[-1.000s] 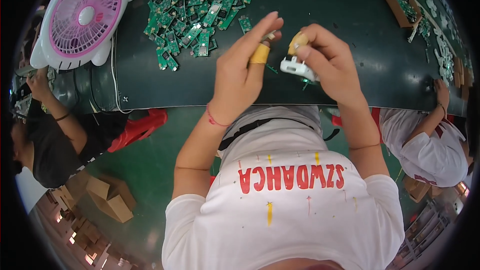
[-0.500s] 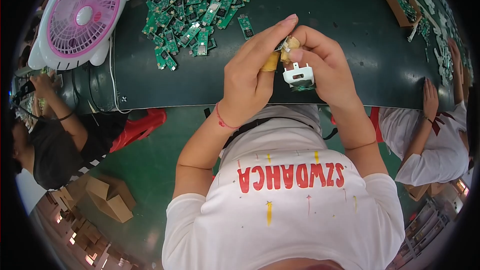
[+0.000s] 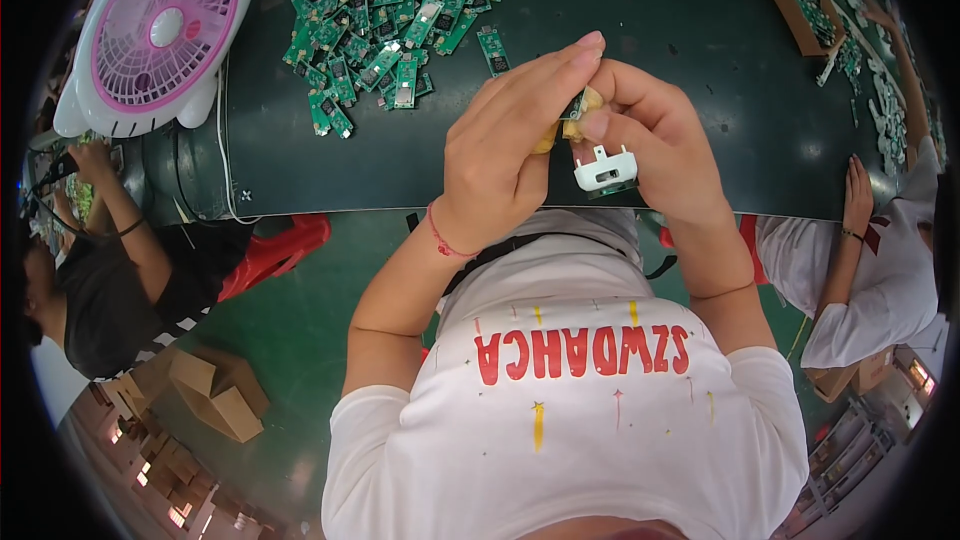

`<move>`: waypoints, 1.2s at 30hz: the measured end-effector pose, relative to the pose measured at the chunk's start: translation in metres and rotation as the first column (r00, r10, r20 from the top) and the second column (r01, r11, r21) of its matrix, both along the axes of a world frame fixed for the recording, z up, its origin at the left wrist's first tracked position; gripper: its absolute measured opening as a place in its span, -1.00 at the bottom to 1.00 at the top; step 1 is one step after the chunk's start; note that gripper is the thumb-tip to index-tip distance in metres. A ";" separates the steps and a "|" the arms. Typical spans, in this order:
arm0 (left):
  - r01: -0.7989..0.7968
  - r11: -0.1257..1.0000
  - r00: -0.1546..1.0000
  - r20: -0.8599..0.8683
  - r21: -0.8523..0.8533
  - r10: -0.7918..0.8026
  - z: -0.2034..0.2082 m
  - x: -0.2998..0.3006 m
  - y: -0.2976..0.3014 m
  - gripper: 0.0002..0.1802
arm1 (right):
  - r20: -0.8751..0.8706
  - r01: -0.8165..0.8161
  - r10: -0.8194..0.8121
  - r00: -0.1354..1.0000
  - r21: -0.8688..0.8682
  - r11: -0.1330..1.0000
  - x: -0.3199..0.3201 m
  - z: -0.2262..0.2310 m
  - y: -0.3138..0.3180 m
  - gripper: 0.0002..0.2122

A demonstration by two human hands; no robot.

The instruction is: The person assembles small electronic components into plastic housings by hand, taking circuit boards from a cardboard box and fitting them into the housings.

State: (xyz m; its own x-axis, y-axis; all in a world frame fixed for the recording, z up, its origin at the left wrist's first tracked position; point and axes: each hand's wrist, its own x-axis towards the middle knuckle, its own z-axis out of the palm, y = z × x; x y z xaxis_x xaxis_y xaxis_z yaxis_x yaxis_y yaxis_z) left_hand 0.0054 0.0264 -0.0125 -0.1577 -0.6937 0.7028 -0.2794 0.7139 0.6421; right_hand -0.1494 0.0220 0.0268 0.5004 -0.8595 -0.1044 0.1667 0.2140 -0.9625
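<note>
Above the table edge my two hands meet. My left hand (image 3: 500, 145) is closed, its fingers long and pressed together, with a yellow covering on the thumb tip. Between the hands a sliver of a small green circuit board (image 3: 577, 106) shows; most of it is hidden by my left fingers. My right hand (image 3: 660, 140) is closed too, its yellow-covered fingertip and thumb at that board. Below the right thumb a white plastic housing (image 3: 606, 170) with prongs and a slot sticks out of the right hand, something dark green under it.
A heap of green circuit boards (image 3: 390, 25) lies at the far left, one board (image 3: 492, 50) apart from it. A pink and white fan (image 3: 165, 30) stands left. At the far right is a cardboard box (image 3: 795, 0) of boards. Co-workers sit on both sides.
My hands have shifted slightly right, and the white housing has moved a little right and down, tilting so its slot shows differently. The right co-worker's arm and body have moved.
</note>
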 end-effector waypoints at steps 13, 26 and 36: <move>0.019 0.999 1.000 -0.021 0.041 -0.018 0.000 0.002 0.001 -0.41 | 0.037 0.009 -0.011 0.999 0.046 0.999 -0.003 -0.005 -0.001 -0.88; 0.002 0.994 1.000 -0.004 0.106 -0.002 0.005 0.004 0.003 -0.38 | 0.007 -0.021 0.020 1.000 0.061 0.998 0.003 -0.004 -0.011 -0.87; -0.152 0.980 0.979 0.153 0.133 0.131 0.006 0.004 -0.007 -0.42 | -0.093 0.054 -0.068 0.993 -0.152 0.987 0.007 -0.006 -0.016 -0.90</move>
